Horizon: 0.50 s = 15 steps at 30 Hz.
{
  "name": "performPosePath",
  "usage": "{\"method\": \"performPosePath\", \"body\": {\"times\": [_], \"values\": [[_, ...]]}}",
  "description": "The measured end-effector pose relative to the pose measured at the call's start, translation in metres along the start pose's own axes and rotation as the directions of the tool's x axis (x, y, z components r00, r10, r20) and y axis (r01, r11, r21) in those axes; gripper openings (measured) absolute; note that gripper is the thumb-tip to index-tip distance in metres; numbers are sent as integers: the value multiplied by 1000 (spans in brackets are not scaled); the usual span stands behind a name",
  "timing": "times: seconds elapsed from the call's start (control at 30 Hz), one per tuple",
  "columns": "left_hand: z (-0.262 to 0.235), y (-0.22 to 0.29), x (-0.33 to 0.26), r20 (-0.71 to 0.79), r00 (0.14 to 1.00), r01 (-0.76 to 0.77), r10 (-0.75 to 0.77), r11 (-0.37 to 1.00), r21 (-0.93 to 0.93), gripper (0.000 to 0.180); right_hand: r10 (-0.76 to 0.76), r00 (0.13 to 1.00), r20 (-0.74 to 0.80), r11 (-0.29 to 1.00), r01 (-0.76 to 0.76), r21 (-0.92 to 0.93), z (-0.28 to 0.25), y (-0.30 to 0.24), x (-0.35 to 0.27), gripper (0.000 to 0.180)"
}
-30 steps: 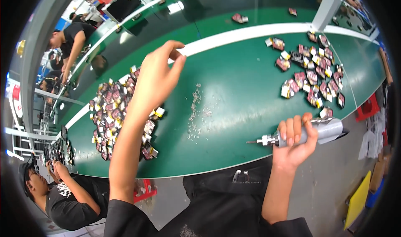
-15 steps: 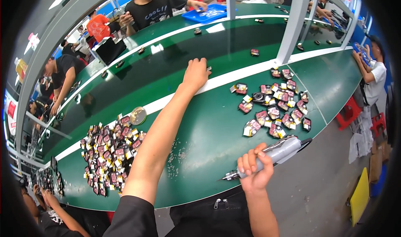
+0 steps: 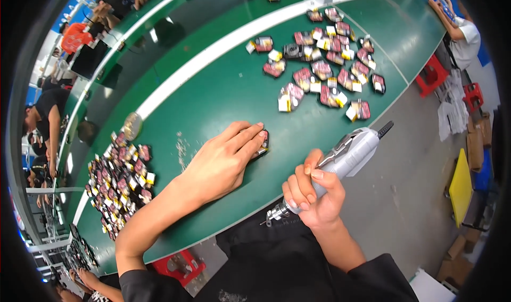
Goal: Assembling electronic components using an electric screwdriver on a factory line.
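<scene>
Head view looks down on a long green surface [image 3: 213, 105] with a white stripe running along it, and everything else is placed from that. Beyond its far edge other people sit at a second green line; off its near right end lie grey floor, red stools and a yellow board. Toward the far right end a loose spread of small red-and-black parts with white tabs [image 3: 324, 68] covers the green, and at the near left end lies a denser heap of the same parts [image 3: 120, 182], with a round silvery disc just past it. Near the front edge, about midway along, the left hand [image 3: 223, 163] lies palm down, fingers flat over one small dark part [image 3: 262, 144]; it presses rather than pinches, so its grip is open and flat. Just off the front edge the right hand [image 3: 311, 195] has its grip closed round a grey electric screwdriver [image 3: 340, 163], bit pointing down-left, clear of the part. As I judge it, the part could skid from under the flat fingers if the bit comes in at a slant, and the fingertips lie close enough to be nicked. Tiny bright specks, perhaps screws, dot the green left of the hand.
</scene>
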<state>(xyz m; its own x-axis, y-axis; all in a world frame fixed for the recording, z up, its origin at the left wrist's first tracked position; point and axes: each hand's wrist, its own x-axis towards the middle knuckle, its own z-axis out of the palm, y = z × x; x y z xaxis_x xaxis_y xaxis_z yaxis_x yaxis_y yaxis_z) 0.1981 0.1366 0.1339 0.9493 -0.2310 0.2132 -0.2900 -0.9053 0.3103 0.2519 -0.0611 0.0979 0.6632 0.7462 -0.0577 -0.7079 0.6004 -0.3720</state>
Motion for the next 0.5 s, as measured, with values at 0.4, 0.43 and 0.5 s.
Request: {"method": "performPosePath", "body": {"times": [0.4, 0.43, 0.5], "values": [[20, 36, -17, -104, 991, 94, -89, 994, 49, 31, 74, 994, -78, 995, -78, -54, -3, 36, -28, 7], [22, 40, -20, -101, 990, 104, -100, 994, 37, 31, 75, 994, -79, 995, -80, -62, -3, 37, -28, 8], [27, 48, -25, -146, 989, 24, -12, 997, 76, 35, 98, 991, -89, 992, -104, -71, -5, 41, -31, 8]]}}
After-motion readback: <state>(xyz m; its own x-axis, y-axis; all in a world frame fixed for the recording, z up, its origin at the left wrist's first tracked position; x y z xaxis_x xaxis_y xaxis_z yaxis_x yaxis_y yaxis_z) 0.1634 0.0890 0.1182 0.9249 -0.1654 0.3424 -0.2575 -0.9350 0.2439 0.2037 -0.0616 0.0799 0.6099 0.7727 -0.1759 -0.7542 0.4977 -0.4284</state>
